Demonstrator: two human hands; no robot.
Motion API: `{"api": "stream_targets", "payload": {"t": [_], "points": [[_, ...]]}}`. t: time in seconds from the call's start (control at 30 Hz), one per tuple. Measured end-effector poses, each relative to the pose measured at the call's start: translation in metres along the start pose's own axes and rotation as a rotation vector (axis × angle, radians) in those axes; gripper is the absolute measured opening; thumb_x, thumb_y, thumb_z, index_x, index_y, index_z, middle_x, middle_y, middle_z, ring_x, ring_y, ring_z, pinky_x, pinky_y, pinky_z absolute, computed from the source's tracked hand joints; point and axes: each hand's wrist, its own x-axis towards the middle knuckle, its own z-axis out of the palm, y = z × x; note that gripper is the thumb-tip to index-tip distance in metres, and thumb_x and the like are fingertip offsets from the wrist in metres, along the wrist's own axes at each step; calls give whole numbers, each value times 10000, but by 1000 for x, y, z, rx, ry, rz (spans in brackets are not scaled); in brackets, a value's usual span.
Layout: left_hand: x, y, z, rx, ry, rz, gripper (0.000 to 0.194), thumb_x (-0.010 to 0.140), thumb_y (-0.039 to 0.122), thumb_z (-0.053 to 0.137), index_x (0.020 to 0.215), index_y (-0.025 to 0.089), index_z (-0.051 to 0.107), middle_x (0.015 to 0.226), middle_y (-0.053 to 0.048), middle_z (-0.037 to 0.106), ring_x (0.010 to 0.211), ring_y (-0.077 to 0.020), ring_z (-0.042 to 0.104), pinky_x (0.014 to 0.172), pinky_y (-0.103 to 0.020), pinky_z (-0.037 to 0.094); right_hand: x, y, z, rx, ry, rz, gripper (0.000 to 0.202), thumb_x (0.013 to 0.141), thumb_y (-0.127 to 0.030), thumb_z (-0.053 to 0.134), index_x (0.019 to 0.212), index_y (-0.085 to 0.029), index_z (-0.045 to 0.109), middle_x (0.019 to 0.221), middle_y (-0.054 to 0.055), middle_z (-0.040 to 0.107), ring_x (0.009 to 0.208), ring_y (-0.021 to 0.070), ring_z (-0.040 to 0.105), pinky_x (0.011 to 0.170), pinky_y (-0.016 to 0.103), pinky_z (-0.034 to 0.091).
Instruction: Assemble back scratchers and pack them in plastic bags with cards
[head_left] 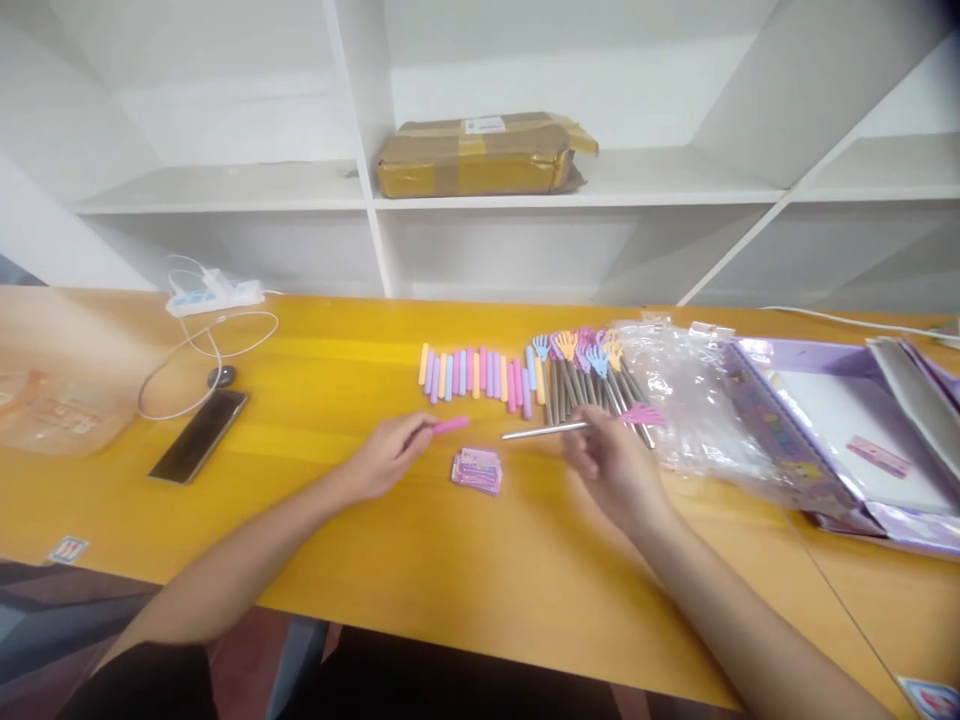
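My left hand (390,455) pinches a pink handle sleeve (451,425) by one end, above the table. My right hand (611,460) is closed around a back scratcher with a metal rod (544,431) and a pink claw head (645,415). The rod's bare tip points left toward the sleeve, with a gap between them. Below that gap lies a small stack of printed cards (477,470). Behind it is a row of pink, purple, blue and orange sleeves (480,375). Several more back scratchers (592,370) with coloured claws lie bunched to the right of the row.
Clear plastic bags (682,400) lie beside a purple box (817,450) on the right. At left are a phone (199,437), a white cable (217,350), a power strip (214,295) and an orange-printed bag (60,410). A taped parcel (480,160) sits on the shelf behind.
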Motion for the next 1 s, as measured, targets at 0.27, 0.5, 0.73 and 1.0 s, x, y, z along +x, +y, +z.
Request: {"api": "stream_targets", "payload": {"t": [0.27,0.5,0.73,1.0], "points": [[-7,-20,20,-40,-14,83,376,1099,445,411,1238,255,704,1154,-62,783,1025,-223,730,918,-323,544,-8,31,5,130,-105,80,300,896,-507,712,898,-218,633,634,-40,542,455,69,348,448,245,267],[-8,-22,24,-22,-97,156,369,1097,457,424,1200,237,701,1042,-54,787,907,-193,729,849,-291,534,-5,32,-4,135,-167,89,306,916,-509,705,986,-211,722,703,-23,591,481,63,362,487,259,300],[-10,-18,24,-43,-129,156,417,1104,490,414,1214,197,690,1002,-54,769,837,-160,696,824,-265,526,-6,43,-5,155,-218,118,288,952,-483,681,996,-206,748,675,-15,600,468,59,345,496,263,307],[-8,-21,24,12,-87,193,411,1108,488,414,1205,200,691,983,-48,774,822,-153,704,800,-256,534,-7,42,-7,79,-216,72,292,977,-483,654,988,-209,753,730,0,615,476,55,363,498,265,314]]}}
